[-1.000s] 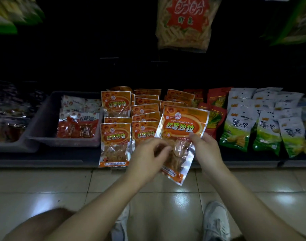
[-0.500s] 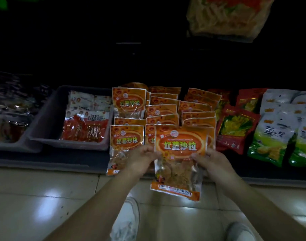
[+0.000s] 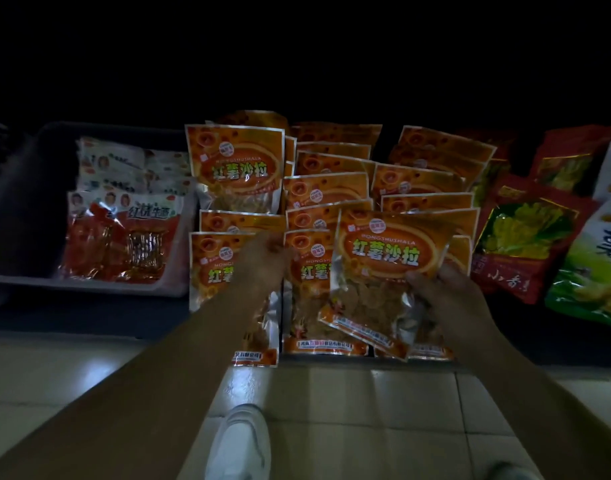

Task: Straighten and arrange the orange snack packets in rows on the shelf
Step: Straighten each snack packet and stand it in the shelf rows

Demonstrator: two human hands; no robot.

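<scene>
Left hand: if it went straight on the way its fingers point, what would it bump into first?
Probably the front orange packet of the middle row, right past the left hand's fingertips. They may already touch its edge, though depth is hard to judge in this dim view.

Glossy pale floor tiles [image 3: 366,410], dark shelf ledge [image 3: 89,317], dim light, blackness above.

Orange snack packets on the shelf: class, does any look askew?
Yes. The front packet, gripped by the right hand, tilts clockwise, overlapping neighbours that lie roughly straight.
</scene>
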